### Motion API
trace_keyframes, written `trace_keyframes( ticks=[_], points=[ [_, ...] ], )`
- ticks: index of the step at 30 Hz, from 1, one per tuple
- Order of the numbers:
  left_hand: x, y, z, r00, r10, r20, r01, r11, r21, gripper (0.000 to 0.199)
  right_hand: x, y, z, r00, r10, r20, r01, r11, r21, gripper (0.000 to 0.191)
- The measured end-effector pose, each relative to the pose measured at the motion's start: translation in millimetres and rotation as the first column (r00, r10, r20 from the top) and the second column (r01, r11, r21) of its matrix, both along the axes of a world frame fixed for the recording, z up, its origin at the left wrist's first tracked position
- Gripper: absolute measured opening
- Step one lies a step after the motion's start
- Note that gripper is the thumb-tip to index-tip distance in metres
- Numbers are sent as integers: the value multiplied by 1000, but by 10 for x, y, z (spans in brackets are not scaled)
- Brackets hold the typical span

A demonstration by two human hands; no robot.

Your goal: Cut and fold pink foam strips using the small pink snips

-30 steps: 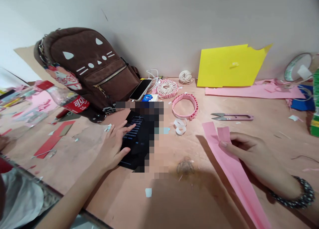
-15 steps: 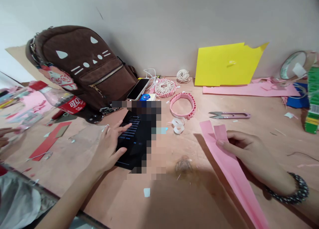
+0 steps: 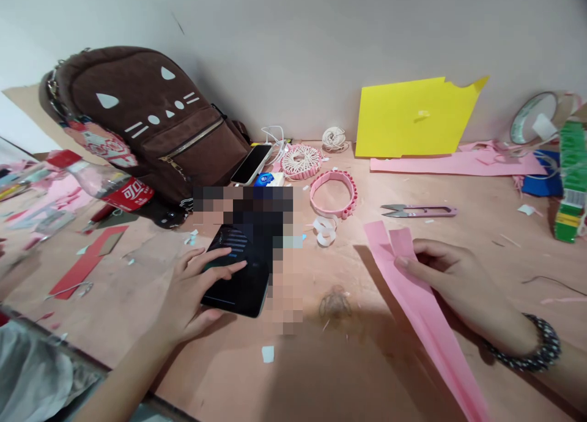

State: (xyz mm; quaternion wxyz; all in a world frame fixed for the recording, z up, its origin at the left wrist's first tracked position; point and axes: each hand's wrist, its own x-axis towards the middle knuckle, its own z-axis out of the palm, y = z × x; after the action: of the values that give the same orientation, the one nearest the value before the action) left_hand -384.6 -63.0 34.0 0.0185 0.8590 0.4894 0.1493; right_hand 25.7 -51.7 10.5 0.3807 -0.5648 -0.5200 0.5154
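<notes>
My left hand [image 3: 197, 290] rests over a dark-screened tablet [image 3: 250, 275], fingers spread on its lit lines of text; part of the device is blurred out by blocks. In my right hand [image 3: 444, 275], a long pink paper strip [image 3: 426, 324] is pinched between thumb and fingers near its upper end, and its lower part runs down out of the frame. Beyond that hand lie pink-handled thread snips [image 3: 419, 211]. A pink paper ring [image 3: 333, 194] with a scalloped edge sits between the two hands, farther back, with a curl of white tape [image 3: 324, 230] in front of it.
A brown backpack [image 3: 142, 116] leans on the wall at the left, a cola bottle [image 3: 105, 183] before it. A phone [image 3: 252, 164], a string-wound pink ring [image 3: 301, 162], yellow card [image 3: 415, 121] and green packet [image 3: 572, 180] stand or lie along the back. Red strips [image 3: 87, 263] lie left.
My left hand has shifted down and towards me on the tablet, its fingers lower on the screen. My right hand still holds the pink strip. The view has moved slightly.
</notes>
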Motion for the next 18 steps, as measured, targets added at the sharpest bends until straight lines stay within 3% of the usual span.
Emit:
trace_keyframes(
  ticks=[5,9,11,15,16,18],
  points=[
    [-34,17,28,997,-66,32,64,996,62,52,-8,1,23,1000,1,-13,-1,1000,-6,29],
    [137,-81,181,979,-135,155,106,978,179,30,-8,1,5,999,6,-53,-4,1000,23,27],
    [394,-131,252,958,-190,216,155,973,169,9,-12,6,6,998,-13,-61,15,999,43,27],
    [1147,-103,210,908,-378,181,395,916,-70,19,-27,15,14,993,-65,-95,71,995,69,24],
    [1352,-67,163,900,-373,227,407,905,-127,19,-30,16,12,989,-75,-130,85,993,76,23],
    [1750,23,54,888,-230,398,349,901,-259,15,-32,18,0,972,-85,-217,107,990,92,23]
  ],
)
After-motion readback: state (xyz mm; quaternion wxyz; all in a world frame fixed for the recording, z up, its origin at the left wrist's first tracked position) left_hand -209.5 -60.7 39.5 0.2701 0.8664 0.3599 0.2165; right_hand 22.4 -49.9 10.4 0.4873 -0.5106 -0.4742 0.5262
